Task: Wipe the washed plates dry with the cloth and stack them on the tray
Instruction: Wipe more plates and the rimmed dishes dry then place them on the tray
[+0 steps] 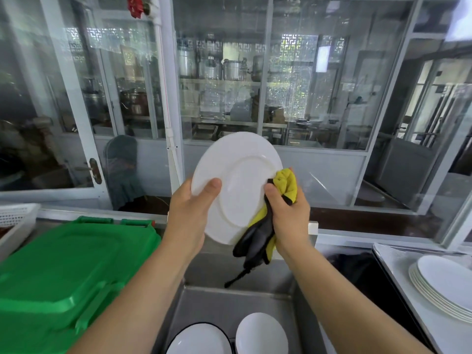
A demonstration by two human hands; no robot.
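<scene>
Left hand (pixel 190 208) grips the white plate (pixel 236 187) by its left rim, thumb on the near face, fingers hidden behind. Right hand (pixel 287 210) clutches the yellow-and-black cloth (pixel 263 231) bunched against the plate's right rim, thumb pressing cloth onto the near face; the cloth's tail hangs below. Plate is held up near vertical over the steel sink (pixel 217 302), underside ring facing the camera.

Progress, judged from the layout: mid-task. Stack of dried plates (pixel 441 287) already sits on the tray (pixel 398 272) at far right, several deep; exact count unclear. At least two more white dishes remain in the sink: one with a dark rim (pixel 199 339), one plain (pixel 261 335), both cut off by the frame edge, so more may lie out of view. Current plate likely partway through wiping; can't tell whether it is dry. Left to do: finish it, carry it right to the stack, then the sink dishes.

Green bin lid (pixel 71 267) sits left of the sink, white basket (pixel 15 215) beyond it.
</scene>
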